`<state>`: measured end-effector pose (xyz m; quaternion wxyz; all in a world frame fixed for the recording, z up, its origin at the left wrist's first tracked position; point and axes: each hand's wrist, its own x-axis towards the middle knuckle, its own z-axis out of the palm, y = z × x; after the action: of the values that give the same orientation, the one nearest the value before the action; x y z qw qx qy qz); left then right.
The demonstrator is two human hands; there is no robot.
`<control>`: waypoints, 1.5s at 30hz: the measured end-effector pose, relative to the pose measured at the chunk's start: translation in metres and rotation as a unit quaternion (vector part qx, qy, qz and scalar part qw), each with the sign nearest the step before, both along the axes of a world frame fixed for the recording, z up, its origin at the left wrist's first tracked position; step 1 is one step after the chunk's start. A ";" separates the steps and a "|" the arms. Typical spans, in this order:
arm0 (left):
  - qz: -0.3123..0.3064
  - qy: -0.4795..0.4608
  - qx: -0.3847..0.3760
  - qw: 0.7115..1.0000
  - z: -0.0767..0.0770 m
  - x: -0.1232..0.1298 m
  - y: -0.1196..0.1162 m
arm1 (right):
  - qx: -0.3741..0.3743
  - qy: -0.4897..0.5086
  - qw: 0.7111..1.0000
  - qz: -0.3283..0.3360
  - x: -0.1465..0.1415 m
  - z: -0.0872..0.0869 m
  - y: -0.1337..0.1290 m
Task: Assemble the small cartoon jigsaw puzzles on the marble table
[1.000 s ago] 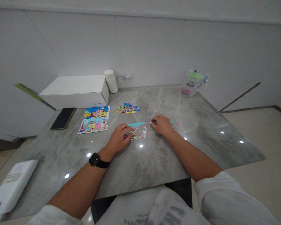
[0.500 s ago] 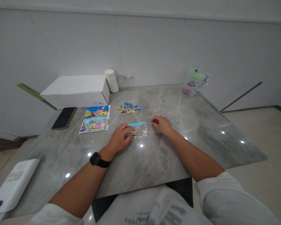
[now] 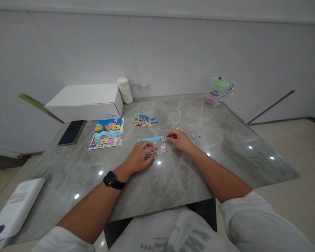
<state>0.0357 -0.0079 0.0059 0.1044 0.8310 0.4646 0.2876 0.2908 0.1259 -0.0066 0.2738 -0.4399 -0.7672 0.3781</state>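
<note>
A partly assembled jigsaw puzzle point(image 3: 162, 142) with a light blue upper edge lies flat on the grey table. My left hand point(image 3: 140, 155) rests over its left and lower part, fingers stretched out and covering some of the picture. At the upper right corner of the puzzle, my right hand point(image 3: 180, 140) pinches a small puzzle piece point(image 3: 167, 138), whose picture is too small to make out. Several loose pieces point(image 3: 193, 136) are scattered just beyond and right of that hand. Farther back sits a pile of blue and yellow pieces point(image 3: 145, 121).
Left of the puzzle lies a printed picture card point(image 3: 105, 140) with cartoon figures, beside a dark phone point(image 3: 72, 132). A white box point(image 3: 86, 101), a white bottle point(image 3: 125, 91) and clear glasses point(image 3: 144, 92) stand at the back. A plastic bag point(image 3: 217, 91) stands back right; a white device point(image 3: 17, 206) lies front left.
My left hand has slid right across the puzzle, uncovering its upper left corner. My right hand has moved left, bringing the pinched piece to the puzzle's right edge.
</note>
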 end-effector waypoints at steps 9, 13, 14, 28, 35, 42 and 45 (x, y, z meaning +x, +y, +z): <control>-0.041 0.062 -0.026 0.997 0.003 0.007 -0.006 | -0.009 -0.020 0.997 0.068 -0.013 0.006 -0.014; -0.040 0.088 -0.042 0.994 0.002 0.007 -0.006 | -0.014 -0.036 0.996 0.076 -0.015 0.008 -0.015; -0.040 0.092 -0.043 0.994 0.002 0.007 -0.006 | -0.013 -0.040 0.996 0.079 -0.015 0.008 -0.015; -0.037 0.098 -0.067 0.992 0.004 0.009 -0.006 | 0.112 -0.130 0.982 0.085 -0.020 0.005 -0.016; -0.044 0.088 -0.058 0.993 0.006 0.009 -0.005 | 0.133 -0.151 0.976 0.083 -0.020 0.004 -0.017; -0.047 0.083 -0.050 0.994 0.005 0.009 -0.005 | 0.136 -0.146 0.976 0.081 -0.020 0.005 -0.019; -0.047 0.084 -0.052 0.994 0.005 0.009 -0.005 | 0.139 -0.155 0.974 0.086 -0.020 0.005 -0.019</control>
<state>0.0446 -0.0125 0.0107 0.1214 0.8664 0.4466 0.1874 0.2709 0.1068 -0.0014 0.1767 -0.3830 -0.8804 0.2168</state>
